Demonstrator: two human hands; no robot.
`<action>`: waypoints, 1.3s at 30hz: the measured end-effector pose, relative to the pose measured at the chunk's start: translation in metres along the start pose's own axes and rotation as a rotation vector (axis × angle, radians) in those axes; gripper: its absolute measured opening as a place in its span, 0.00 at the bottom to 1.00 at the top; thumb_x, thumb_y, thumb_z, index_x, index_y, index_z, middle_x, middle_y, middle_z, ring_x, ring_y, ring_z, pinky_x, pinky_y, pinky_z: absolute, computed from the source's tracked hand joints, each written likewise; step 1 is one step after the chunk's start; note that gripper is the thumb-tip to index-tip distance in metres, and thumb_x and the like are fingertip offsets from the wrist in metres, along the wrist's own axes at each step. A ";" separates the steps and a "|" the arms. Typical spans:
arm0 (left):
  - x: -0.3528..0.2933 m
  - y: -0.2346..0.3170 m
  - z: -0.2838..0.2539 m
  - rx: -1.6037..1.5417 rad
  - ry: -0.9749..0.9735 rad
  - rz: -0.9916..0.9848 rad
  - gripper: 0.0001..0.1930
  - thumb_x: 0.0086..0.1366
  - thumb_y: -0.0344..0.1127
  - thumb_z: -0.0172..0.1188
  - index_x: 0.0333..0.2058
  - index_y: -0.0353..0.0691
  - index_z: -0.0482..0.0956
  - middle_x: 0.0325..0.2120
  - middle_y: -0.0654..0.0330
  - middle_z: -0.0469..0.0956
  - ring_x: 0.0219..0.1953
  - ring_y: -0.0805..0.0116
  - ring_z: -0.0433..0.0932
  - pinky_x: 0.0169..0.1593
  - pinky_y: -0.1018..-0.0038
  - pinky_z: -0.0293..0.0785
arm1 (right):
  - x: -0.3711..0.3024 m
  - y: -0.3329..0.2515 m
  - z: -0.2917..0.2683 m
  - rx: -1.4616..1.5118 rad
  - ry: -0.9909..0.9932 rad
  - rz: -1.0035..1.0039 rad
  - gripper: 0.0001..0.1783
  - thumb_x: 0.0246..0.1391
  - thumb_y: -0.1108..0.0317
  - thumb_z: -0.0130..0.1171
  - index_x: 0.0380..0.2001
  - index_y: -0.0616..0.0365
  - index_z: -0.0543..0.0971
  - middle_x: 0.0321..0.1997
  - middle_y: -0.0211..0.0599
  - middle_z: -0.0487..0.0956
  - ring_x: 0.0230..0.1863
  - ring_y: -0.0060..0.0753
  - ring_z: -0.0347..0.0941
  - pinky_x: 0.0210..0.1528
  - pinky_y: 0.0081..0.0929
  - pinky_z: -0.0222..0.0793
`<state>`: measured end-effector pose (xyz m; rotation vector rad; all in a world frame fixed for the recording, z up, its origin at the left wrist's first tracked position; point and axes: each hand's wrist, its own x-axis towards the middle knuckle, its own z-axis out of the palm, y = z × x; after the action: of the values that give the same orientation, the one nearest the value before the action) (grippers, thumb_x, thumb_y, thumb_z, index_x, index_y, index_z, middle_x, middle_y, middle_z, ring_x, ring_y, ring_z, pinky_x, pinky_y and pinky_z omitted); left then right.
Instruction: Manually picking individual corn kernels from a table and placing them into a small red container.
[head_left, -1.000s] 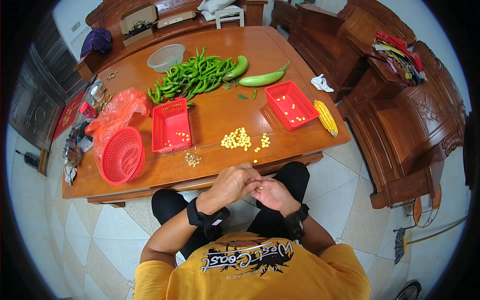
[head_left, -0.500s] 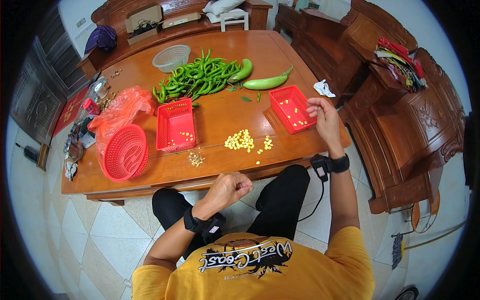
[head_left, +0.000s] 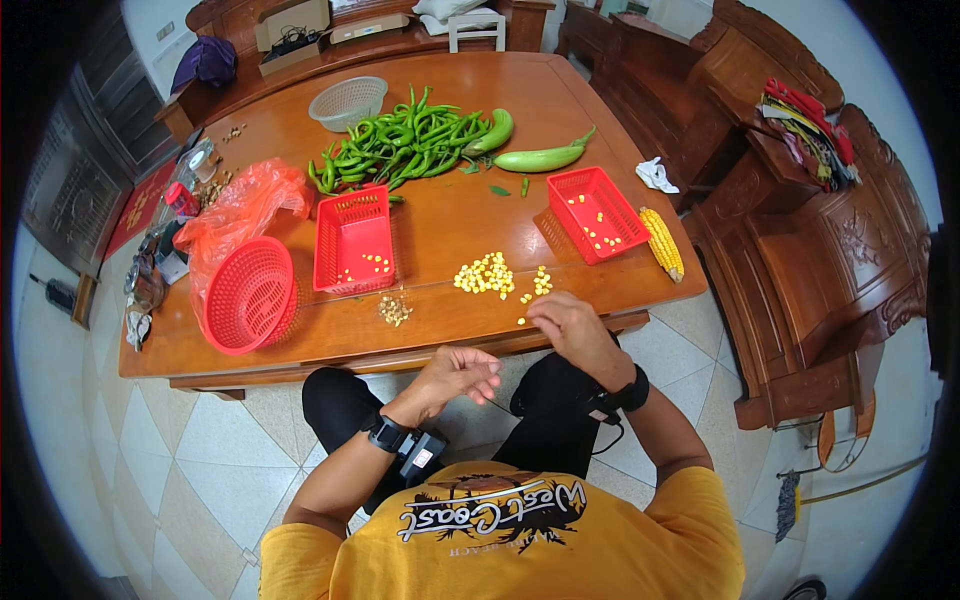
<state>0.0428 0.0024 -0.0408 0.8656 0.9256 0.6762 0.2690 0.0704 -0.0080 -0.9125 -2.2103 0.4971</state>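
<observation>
My right hand [head_left: 575, 330] reaches over the table's front edge, back upward, its bent fingers close to a lone yellow corn kernel [head_left: 521, 321]. No object shows in its fingers. My left hand [head_left: 450, 380] hovers in front of the edge, above my lap, its fingers loosely stretched and nothing visible in them. Beyond the hands lie a heap of corn kernels [head_left: 484, 275] and a smaller cluster [head_left: 542, 281]. A red rectangular basket [head_left: 600, 207] with several kernels stands at the right, a corn cob [head_left: 661, 245] beside it. Another red rectangular basket [head_left: 353, 240], also with kernels, stands left of the heap.
Small brownish bits [head_left: 395, 310] lie near the front edge. A round red basket [head_left: 250, 297] and orange plastic bag [head_left: 270, 190] are at left. Green peppers [head_left: 405, 145], long green eggplants [head_left: 545, 158] and a pale basket [head_left: 347, 103] lie farther back. Crumpled tissue [head_left: 657, 175] sits at right.
My right hand has moved left and nearer, from the right basket to the kernels by the front edge, uncovering the corn cob. My left hand's fingers have loosened from a closed shape.
</observation>
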 end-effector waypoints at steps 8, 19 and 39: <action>-0.002 0.000 0.004 -0.082 -0.013 -0.026 0.11 0.65 0.34 0.56 0.39 0.32 0.77 0.28 0.60 0.79 0.26 0.76 0.78 0.31 0.81 0.77 | -0.003 -0.001 0.016 -0.032 -0.094 -0.089 0.08 0.43 0.79 0.58 0.31 0.66 0.78 0.32 0.41 0.76 0.38 0.46 0.71 0.41 0.34 0.69; -0.006 0.005 0.003 -0.160 -0.020 -0.049 0.12 0.65 0.35 0.57 0.41 0.32 0.76 0.30 0.58 0.79 0.27 0.75 0.78 0.31 0.80 0.77 | -0.001 -0.002 0.016 -0.084 -0.044 -0.038 0.06 0.45 0.80 0.57 0.30 0.64 0.77 0.32 0.45 0.76 0.36 0.48 0.73 0.39 0.35 0.70; -0.030 0.037 -0.015 -0.222 0.103 0.173 0.10 0.67 0.33 0.50 0.42 0.35 0.76 0.29 0.59 0.78 0.26 0.76 0.74 0.28 0.82 0.72 | 0.001 -0.064 0.026 0.228 0.003 0.005 0.06 0.46 0.79 0.59 0.31 0.63 0.78 0.31 0.40 0.78 0.32 0.40 0.76 0.35 0.26 0.72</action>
<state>0.0110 0.0019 -0.0028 0.7228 0.8544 0.9623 0.2207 0.0255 0.0105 -0.7967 -2.0967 0.7329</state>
